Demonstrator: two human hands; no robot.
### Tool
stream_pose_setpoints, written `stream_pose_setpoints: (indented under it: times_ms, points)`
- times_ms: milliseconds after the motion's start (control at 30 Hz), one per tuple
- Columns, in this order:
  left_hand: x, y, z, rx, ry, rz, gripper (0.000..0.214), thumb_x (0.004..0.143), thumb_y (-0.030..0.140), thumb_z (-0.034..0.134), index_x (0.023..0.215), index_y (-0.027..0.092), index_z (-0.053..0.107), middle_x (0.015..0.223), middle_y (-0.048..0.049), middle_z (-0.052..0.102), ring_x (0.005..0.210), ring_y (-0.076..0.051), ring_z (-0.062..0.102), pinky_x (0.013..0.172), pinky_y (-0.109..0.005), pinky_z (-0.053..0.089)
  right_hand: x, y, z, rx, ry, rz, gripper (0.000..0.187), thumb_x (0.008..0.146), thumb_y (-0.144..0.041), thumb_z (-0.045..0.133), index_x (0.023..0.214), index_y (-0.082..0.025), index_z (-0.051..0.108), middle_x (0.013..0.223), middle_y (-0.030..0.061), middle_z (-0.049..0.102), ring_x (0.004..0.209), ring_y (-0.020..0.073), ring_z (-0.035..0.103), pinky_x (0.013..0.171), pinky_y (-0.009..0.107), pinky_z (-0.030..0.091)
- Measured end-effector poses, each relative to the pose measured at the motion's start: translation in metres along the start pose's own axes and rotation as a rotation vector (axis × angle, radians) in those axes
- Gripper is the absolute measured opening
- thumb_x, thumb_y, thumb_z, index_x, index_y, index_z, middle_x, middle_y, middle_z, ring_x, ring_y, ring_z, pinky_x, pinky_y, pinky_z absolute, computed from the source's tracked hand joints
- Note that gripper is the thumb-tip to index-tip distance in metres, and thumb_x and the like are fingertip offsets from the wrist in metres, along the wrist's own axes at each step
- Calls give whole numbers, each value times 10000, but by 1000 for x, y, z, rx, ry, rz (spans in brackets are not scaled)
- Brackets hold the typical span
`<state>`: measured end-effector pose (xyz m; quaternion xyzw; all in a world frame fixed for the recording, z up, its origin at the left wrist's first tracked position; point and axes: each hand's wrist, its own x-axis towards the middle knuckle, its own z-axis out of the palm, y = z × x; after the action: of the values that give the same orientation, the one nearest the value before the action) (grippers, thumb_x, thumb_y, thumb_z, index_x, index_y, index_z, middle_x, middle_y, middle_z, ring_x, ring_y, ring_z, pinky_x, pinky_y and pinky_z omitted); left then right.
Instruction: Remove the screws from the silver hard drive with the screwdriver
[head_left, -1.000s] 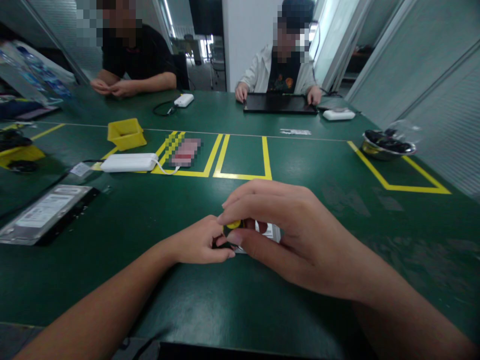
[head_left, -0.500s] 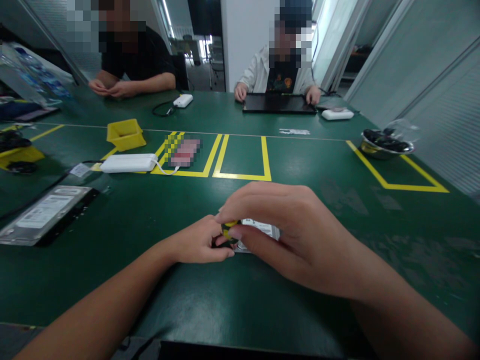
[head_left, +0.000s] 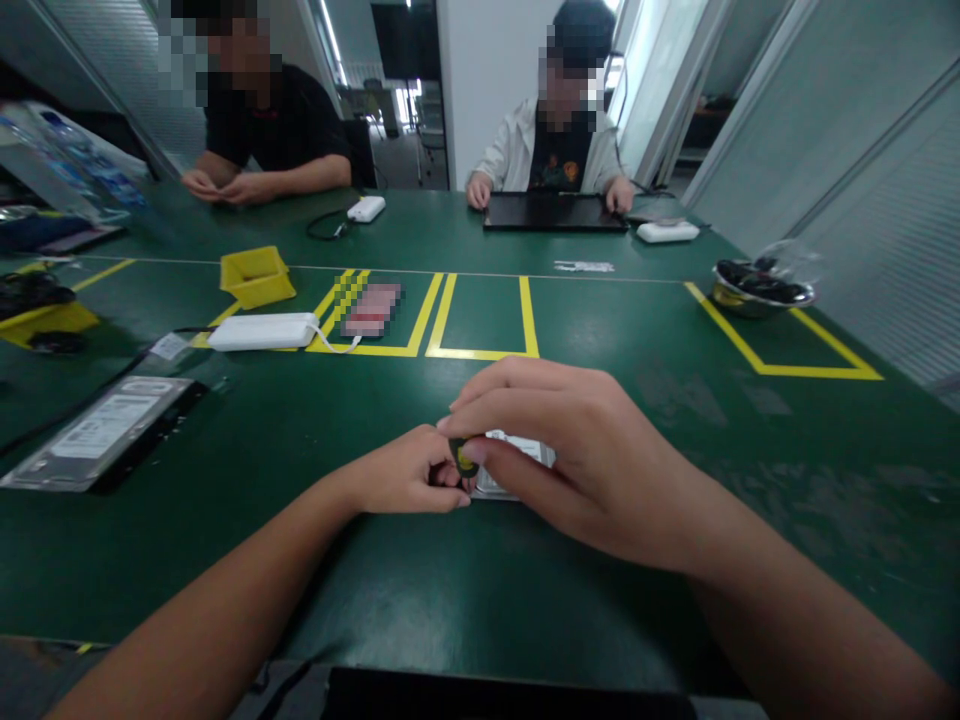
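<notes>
My right hand (head_left: 581,450) pinches a yellow-and-black screwdriver handle (head_left: 466,459) between thumb and fingers, upright over the left end of a small silver hard drive (head_left: 495,483). The drive lies on the green table, partly hidden beneath that hand. At the drive's left edge, my left hand (head_left: 401,475) is curled, its thumb along the near corner, gripping it there. The screwdriver's tip is out of sight behind the fingers. A larger hard drive (head_left: 101,430) with a white label rests to the left.
Beyond my hands are a white power bank (head_left: 262,332) cabled to a phone (head_left: 373,310), a yellow bin (head_left: 257,277) and yellow tape outlines. A metal bowl (head_left: 761,298) of dark parts stands at right. Across the table, two people sit; one holds a black panel (head_left: 555,211).
The screwdriver handle has turned a little in my right fingers, showing more black. Both hands stay at the small drive; the view has shifted slightly.
</notes>
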<state>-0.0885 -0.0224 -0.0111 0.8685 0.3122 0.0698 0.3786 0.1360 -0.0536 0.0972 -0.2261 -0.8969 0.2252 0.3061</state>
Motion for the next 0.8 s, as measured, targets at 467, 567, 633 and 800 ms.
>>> stream_pose_setpoints:
  times_ms: [467,567,633,800]
  points:
    - [10,37,-19,92,-4,27,24,770,167,579,784,161,597,802,-7,633,778,-180,597,741,-293,490,-3,-7,-3,41,-56,5,202,949,-101,511,1052,-73,682,1011,60,634,940,126,567,846,247,431]
    - [10,42,-19,90,-11,-9,56,772,139,573,814,157,606,823,1,637,811,-172,604,751,-279,485,-4,-8,-3,40,-54,18,194,948,-106,521,1042,-76,688,1011,56,634,933,123,569,842,244,430]
    - [9,43,-19,90,-22,-34,93,768,134,586,853,152,619,868,-2,651,862,-174,615,799,-281,488,-4,-8,-3,42,-54,16,198,949,-98,518,1049,-79,688,1016,53,634,946,121,569,854,239,428]
    - [8,34,-14,56,-44,-46,95,796,199,600,865,143,635,861,-6,662,842,-177,627,805,-284,498,-4,-8,-4,47,-51,10,209,950,-95,512,1060,-77,689,1027,51,634,959,119,570,863,234,430]
